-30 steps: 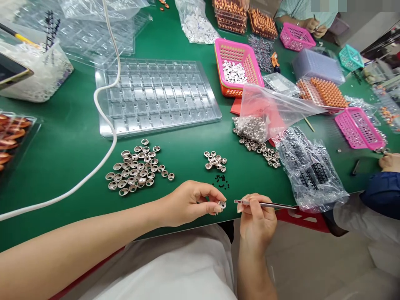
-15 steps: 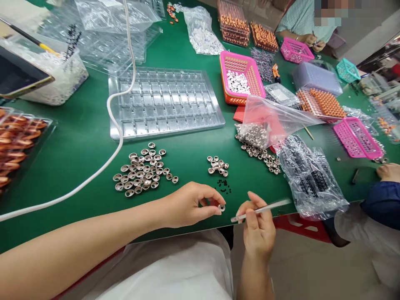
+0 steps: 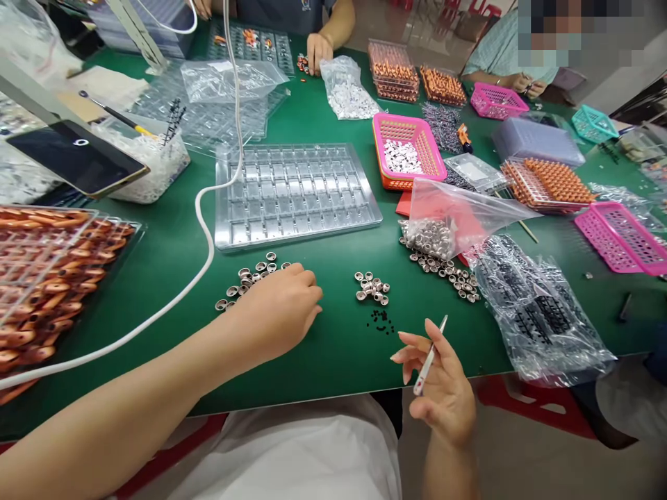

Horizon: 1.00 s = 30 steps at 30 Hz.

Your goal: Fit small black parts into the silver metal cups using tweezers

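Observation:
My left hand (image 3: pixel 278 309) lies palm down over the right part of a pile of small silver metal cups (image 3: pixel 244 278) on the green table, fingers curled onto them; I cannot see what is under the fingers. My right hand (image 3: pixel 440 382) hovers at the table's front edge and holds thin metal tweezers (image 3: pixel 430 357), tips pointing up and away. Between the hands lie a small cluster of silver cups (image 3: pixel 372 286) and several tiny black parts (image 3: pixel 380 321).
A clear compartment tray (image 3: pixel 297 194) lies behind the pile. A white cable (image 3: pixel 206 236) crosses the table. A bag of silver cups (image 3: pixel 442 222), a bag of black parts (image 3: pixel 536 305), pink baskets (image 3: pixel 404 142) and copper parts trays (image 3: pixel 46 264) surround me. Other people work at the far side.
My left hand has moved from the front edge, where it pinched a silver cup, left onto the big pile. My right hand turned the tweezers from level to pointing upward.

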{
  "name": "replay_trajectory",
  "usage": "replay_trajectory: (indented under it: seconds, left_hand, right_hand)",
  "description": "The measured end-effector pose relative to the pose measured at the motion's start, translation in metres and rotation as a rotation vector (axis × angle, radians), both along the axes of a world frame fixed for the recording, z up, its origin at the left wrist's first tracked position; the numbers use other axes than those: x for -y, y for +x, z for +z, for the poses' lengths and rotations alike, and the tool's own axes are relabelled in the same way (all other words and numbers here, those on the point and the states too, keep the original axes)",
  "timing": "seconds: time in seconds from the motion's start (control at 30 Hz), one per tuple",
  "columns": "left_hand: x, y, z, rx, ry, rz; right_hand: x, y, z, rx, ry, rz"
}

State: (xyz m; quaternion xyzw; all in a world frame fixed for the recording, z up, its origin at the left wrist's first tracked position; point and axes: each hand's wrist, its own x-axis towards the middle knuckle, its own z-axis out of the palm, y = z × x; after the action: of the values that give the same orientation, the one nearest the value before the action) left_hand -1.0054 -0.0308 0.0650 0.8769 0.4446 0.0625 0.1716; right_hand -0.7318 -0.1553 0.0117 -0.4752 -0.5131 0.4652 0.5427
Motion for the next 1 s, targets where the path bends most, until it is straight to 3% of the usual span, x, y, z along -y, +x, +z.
replay_trajectory:
  seconds: [0.07, 0.23, 0.43, 0.63, 0.8, 1.0]
  left_hand:
    - [-0.005, 0.015, 0.001, -0.008, -0.007, -0.032]
    - [-0.018, 0.055, -0.012, 0.029, -0.070, -0.119]
    - [-0.026, 0.063, -0.026, 0.036, -0.169, -0.063]
    - [-0.026, 0.062, -0.027, 0.068, -0.206, -0.024]
    - [-0.024, 0.062, -0.028, 0.055, -0.191, -0.031]
    - [-0.022, 0.063, -0.035, 0.102, -0.101, -0.068]
  right_hand:
    - [-0.004, -0.002, -0.001, 0.004, 0.029, -0.025]
    - [-0.008, -0.003, -0.011, 0.081, 0.136, -0.254]
    - [-0.005, 0.010, -0.007, 0.245, 0.228, -0.216]
    - [-0.005, 0.001, -0.009, 0.117, 0.156, -0.222]
    - [-0.012, -0.014, -0.013, -0.114, -0.052, -0.328]
    - [-0.019, -0.012, -0.010, -0.101, -0.143, -0.375]
